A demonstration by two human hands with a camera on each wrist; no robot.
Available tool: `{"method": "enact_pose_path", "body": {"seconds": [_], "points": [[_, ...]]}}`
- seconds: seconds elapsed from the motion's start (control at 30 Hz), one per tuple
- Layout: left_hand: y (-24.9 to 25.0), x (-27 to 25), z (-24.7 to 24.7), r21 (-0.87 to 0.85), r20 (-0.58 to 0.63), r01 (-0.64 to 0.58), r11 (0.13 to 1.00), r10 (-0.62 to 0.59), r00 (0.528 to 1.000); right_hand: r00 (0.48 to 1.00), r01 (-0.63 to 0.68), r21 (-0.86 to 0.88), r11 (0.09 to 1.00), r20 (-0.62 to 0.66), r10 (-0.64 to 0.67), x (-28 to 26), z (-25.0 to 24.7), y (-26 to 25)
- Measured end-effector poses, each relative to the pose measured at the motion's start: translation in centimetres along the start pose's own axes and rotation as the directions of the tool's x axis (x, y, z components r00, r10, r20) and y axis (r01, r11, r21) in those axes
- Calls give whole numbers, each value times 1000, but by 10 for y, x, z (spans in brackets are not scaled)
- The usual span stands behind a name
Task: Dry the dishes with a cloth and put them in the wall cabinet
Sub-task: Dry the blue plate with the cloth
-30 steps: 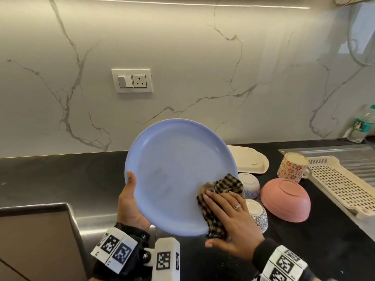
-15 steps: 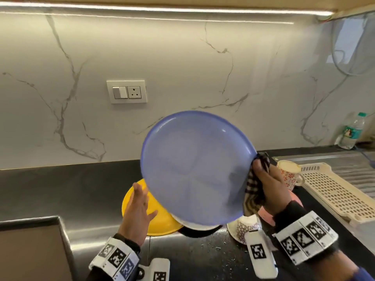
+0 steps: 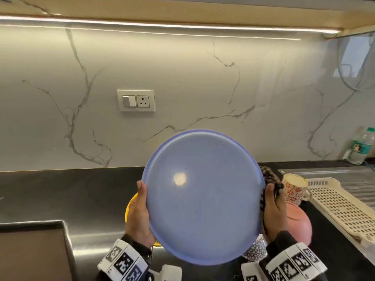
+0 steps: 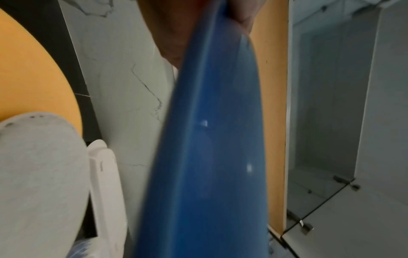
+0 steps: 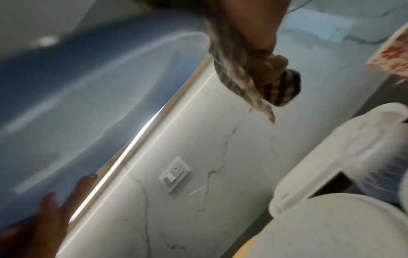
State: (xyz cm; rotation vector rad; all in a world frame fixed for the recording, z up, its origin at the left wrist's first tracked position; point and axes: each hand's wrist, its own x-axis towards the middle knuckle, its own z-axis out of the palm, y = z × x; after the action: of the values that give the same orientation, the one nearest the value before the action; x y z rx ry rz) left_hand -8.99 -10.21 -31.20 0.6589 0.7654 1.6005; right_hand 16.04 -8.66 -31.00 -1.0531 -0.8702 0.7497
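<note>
Blue plate (image 3: 203, 196) held upright above the counter's front edge: left hand (image 3: 139, 216) grips its left rim, right hand (image 3: 274, 211) clamps the checked cloth (image 3: 271, 177) against its right rim. Water bottle (image 3: 361, 147) label unreadable. Plate hides a yellow plate (image 3: 128, 207) and most of a patterned bowl (image 3: 256, 249); wrist views blurred.

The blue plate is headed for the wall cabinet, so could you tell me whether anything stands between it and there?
Nothing visible does. The blue plate is held up off the counter between the left hand and the right hand, which also grips the checked cloth. Only bare wall shows above it; the left wrist view shows the cabinet open.
</note>
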Motion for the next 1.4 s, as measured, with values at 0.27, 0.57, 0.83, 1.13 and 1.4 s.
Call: {"method": "enact_pose_path", "body": {"seconds": [0.27,0.57,0.83,1.13,1.4], "points": [[25,3,2,-3,74,-122,993,122,990,979,204,152,967,-34,-201,-9,11,-21],[4,-19,27,81,63,-64,995,59,996,336,894,-209,397,899,-282,-76,71,6],[7,-12,32,131,237,-176,976,142,961,276,952,-183,246,862,-425,-47,86,-9],[7,-13,31,131,294,-232,964,186,938,572,799,-357,484,703,-424,28,76,-29],[18,-8,29,9,302,-165,986,154,941,773,531,-412,741,594,-223,53,27,13]]}}
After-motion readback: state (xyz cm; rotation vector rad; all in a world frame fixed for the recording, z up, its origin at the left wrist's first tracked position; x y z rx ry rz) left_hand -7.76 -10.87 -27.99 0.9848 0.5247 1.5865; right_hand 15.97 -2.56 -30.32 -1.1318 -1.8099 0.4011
